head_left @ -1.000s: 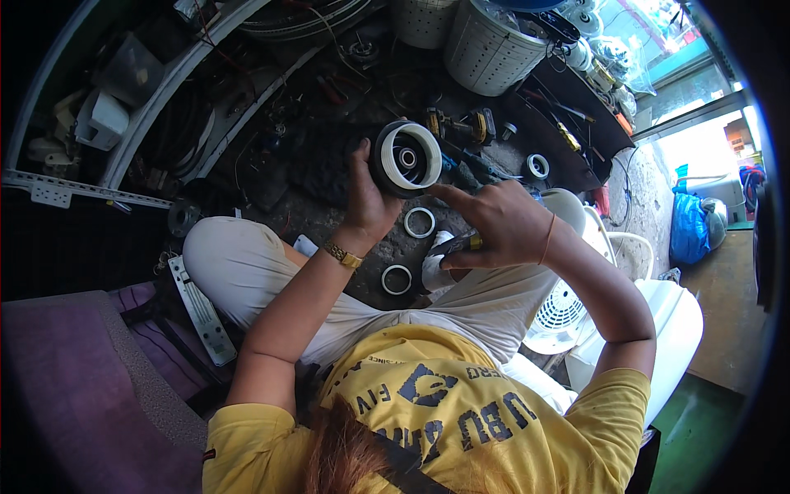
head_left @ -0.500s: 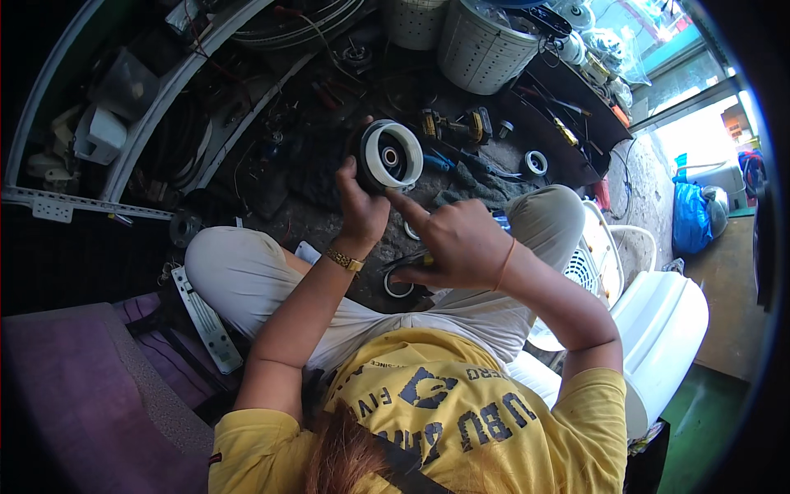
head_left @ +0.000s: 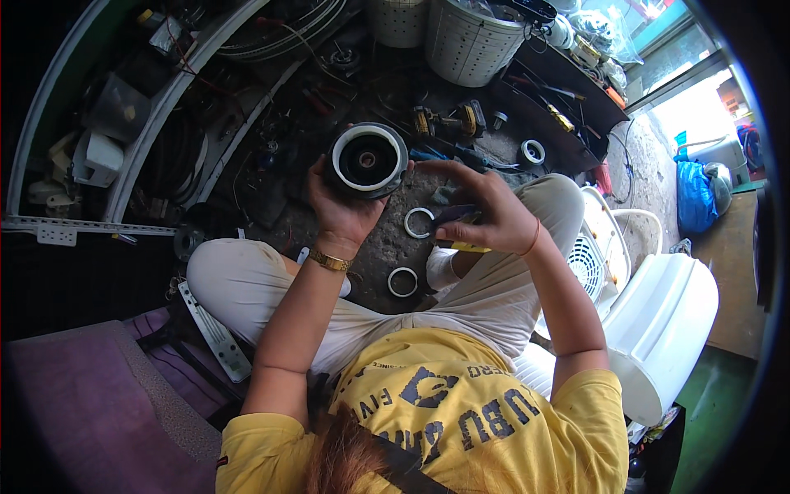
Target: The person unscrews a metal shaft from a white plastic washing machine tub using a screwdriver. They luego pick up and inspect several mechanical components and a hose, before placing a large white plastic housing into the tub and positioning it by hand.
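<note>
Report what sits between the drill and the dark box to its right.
In the head view, a small bolt-like part sits between the drill and the dark box; its exact kind is too small to tell.

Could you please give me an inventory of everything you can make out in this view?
Round part: one, black with white rim, in the left hand
Tool: one, dark and yellow, in the right hand, kind unclear
Loose rings: two, white, floor between the legs
Small round part: one, white and dark, floor, upper right
Power drill: one, yellow and black, floor ahead
Perforated baskets: two, white, top
Plastic bag: one, blue, far right
Grille panel: one, white, right
Curved housing: one, white, right
Padded surface: one, purple, lower left
Dark clutter: uncounted
Watch: one, gold, left wrist
Shirt: one, yellow, bottom
Forearms: two, bare, centre
</note>
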A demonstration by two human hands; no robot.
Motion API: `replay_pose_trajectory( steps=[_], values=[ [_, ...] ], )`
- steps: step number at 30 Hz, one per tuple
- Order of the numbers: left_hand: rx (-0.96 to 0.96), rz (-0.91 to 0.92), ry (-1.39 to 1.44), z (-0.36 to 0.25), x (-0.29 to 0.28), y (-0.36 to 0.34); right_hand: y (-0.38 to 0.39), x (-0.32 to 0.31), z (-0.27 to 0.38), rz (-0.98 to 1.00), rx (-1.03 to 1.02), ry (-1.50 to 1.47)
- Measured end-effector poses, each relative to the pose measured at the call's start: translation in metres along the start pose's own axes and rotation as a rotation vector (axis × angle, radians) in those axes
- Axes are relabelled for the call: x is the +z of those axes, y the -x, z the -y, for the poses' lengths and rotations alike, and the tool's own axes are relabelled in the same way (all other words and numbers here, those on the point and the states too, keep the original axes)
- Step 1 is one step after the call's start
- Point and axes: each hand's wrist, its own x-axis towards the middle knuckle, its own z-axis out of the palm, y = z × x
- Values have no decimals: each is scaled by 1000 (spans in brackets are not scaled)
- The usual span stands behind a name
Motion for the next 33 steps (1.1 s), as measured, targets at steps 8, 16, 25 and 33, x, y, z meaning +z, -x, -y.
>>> replay_pose_trajectory(
  steps=[8, 16, 25, 33],
  values=[
    [24, -84, -9, 2, -1, -4, -10, -1, 10, 123, 23, 523],
    [136, -129, -15, 8, -2, -8, -8, 13, 17, 149, 23, 629],
    [397, -153, -31, 17, 3, -7, -9, 48, 22, 129, 182, 565],
    [649, 28, -345, 14, -4, -6, -14, 59, 35, 140, 190, 376]
  ],
)
